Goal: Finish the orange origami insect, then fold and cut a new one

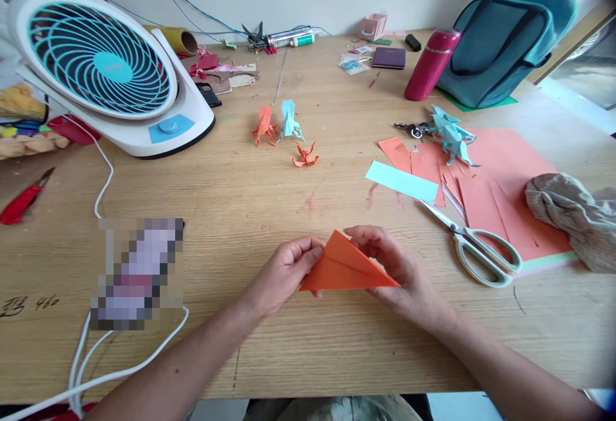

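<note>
An orange sheet of origami paper [350, 263], folded into a triangle with a crease across it, is held up just over the wooden table near its front edge. My left hand [289, 269] pinches the left side between thumb and fingers. Around the right slanted edge curls my right hand [392, 267], its fingers behind the paper and partly hidden. Beyond the hands stand an orange folded figure [264, 127], a light blue folded figure [289, 122] and a small orange folded piece [305, 154] with curled points.
Scissors [481, 251] lie right of my hands, beside a light blue paper strip [403, 180] and orange sheets [505, 209]. A pixelated phone-like object [139, 273] with white cables [129, 369] is at left. A fan [110, 65], pink bottle [433, 65] and teal bag [495, 55] stand behind.
</note>
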Action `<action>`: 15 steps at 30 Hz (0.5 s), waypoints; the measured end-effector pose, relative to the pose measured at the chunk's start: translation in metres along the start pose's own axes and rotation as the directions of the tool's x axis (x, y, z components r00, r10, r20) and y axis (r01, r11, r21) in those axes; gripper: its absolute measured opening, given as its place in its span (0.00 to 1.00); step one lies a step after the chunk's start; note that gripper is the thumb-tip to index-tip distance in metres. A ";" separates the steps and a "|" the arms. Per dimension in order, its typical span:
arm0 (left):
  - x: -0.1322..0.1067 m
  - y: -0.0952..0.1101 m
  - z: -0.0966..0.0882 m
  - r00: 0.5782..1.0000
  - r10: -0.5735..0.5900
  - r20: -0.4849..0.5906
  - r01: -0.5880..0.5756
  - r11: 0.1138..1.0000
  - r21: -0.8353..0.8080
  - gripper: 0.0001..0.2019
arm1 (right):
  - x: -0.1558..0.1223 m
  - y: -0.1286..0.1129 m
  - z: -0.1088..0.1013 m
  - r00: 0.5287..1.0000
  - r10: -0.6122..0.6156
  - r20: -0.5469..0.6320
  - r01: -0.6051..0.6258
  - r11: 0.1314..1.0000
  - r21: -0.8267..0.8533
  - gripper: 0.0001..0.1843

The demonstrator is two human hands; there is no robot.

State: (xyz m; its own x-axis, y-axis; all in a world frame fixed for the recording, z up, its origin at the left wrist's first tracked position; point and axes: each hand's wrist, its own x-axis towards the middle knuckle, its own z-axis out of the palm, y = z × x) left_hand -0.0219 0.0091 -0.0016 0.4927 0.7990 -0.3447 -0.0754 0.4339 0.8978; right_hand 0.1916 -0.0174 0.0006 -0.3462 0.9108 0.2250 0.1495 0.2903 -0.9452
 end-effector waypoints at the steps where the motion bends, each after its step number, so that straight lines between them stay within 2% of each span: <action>1: -0.001 -0.001 0.003 0.999 -0.016 0.040 0.017 0.999 -0.032 0.20 | 0.001 0.000 0.002 1.000 -0.019 -0.016 0.018 1.000 -0.022 0.19; 4: -0.006 -0.003 0.012 0.983 -0.078 0.168 0.090 0.994 -0.066 0.20 | 0.003 0.000 0.007 0.998 -0.063 -0.031 0.059 0.993 -0.104 0.11; 6: -0.008 -0.003 0.015 0.964 -0.121 0.238 0.129 0.992 -0.018 0.19 | 0.003 0.000 0.008 0.997 -0.078 -0.016 0.076 0.993 -0.093 0.05; 7: -0.009 -0.003 0.015 0.959 -0.123 0.255 0.120 0.992 0.025 0.18 | 0.004 -0.001 0.008 0.998 -0.068 0.000 0.068 0.995 -0.066 0.05; 9: -0.008 -0.002 0.013 0.976 -0.037 0.215 0.006 0.990 0.141 0.15 | 0.004 -0.001 0.007 1.000 -0.017 0.026 0.018 0.999 -0.031 0.08; 10: -0.007 0.000 0.010 0.985 0.044 0.164 -0.077 0.976 0.202 0.14 | 0.004 -0.002 0.006 0.999 0.014 0.031 -0.013 0.999 -0.035 0.09; 12: -0.004 0.002 0.004 0.977 0.211 0.036 -0.212 0.933 0.292 0.12 | 0.004 -0.002 0.003 0.997 0.072 0.020 -0.070 0.995 -0.075 0.09; 15: -0.001 0.005 -0.005 0.959 0.280 -0.042 -0.261 0.933 0.246 0.14 | 0.005 0.000 0.000 0.992 0.126 0.022 -0.123 0.987 -0.107 0.10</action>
State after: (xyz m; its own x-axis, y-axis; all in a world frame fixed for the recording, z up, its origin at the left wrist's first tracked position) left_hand -0.0271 0.0124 0.0019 0.4149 0.9053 -0.0910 0.0138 0.0938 0.9955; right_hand 0.1899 -0.0128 0.0021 -0.3448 0.9334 0.0993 0.2888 0.2062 -0.9349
